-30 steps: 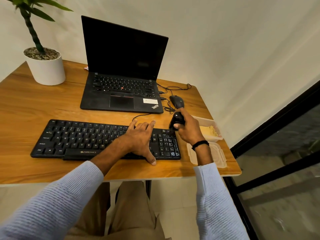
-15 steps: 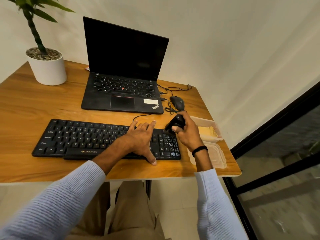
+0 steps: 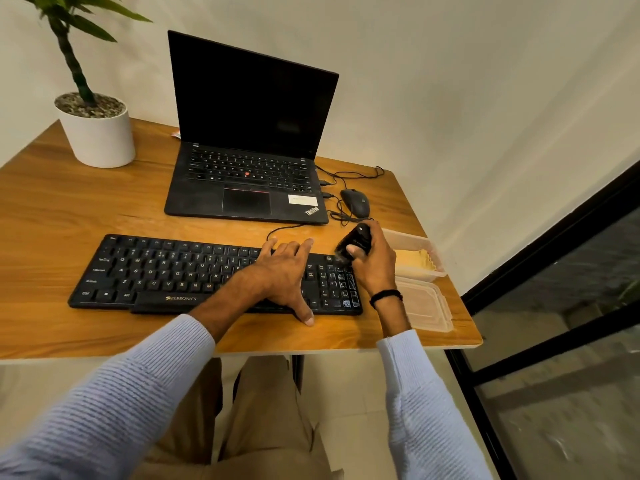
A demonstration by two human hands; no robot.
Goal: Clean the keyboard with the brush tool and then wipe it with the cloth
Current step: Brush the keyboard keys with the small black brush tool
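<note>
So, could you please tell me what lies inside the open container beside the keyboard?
A yellow cloth lies in the container; the right hand holding the brush tool hides its left part.

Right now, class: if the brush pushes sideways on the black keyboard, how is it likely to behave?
Probably stiff: the keyboard lies flat along its whole length. It looks thin and might slide on the smooth wooden table, which may be why the left hand presses on it.
</note>
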